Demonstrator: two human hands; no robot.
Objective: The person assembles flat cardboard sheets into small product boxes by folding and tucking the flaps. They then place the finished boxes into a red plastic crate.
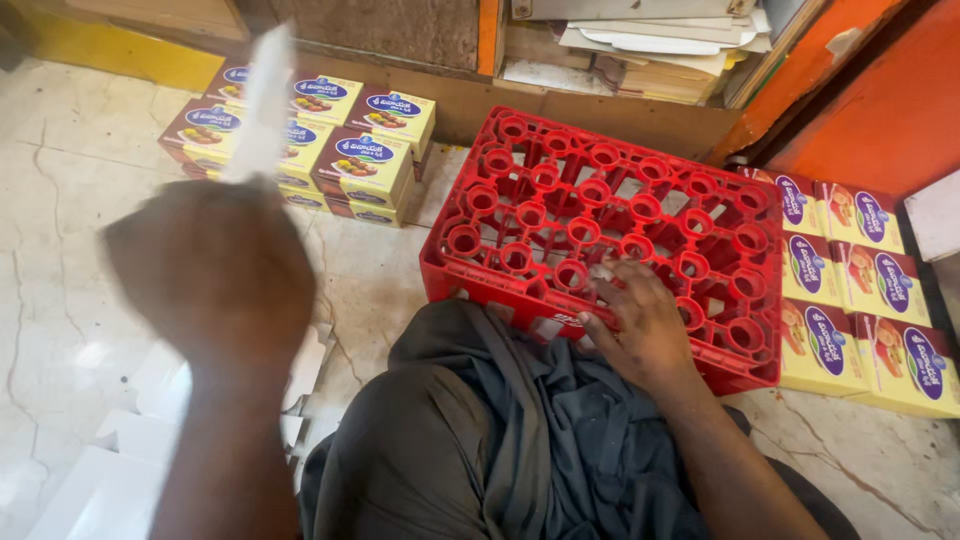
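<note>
**White Card Raised Over an Upturned Red Crate**

A person sits on a cracked marble floor (60,200), dark cloth (500,440) across the lap, both hands caught mid-work. The left hand (215,265) is lifted close to the camera at about 9 o'clock in the frame, fingers pressed together in a fist around a white flat piece (262,100) — blurred by motion, it looks like card or an unfolded carton blank, and it stands up out of the top of the fist toward 12 o'clock. The right hand (645,325) lies spread, palm down, on the near edge of a red plastic bottle crate (560,190), fingertips toward 11 o'clock; it pins nothing visible beyond the crate itself.

Judging from the scene, the step in hand is bringing a fresh white piece to the crate, which appears to serve as a workbench. More white flat pieces (130,440) lie on the floor at 7 o'clock, below the raised fist. Any next move would seem to call for lowering the card toward 3 o'clock onto the crate — well apart from it now.

Finished yellow-and-purple boxes (320,140) are stacked at 11 o'clock; another row of boxes (860,300) lies at 3 o'clock, beside the crate. Papers (650,50) pile on a shelf at 1 o'clock.
</note>
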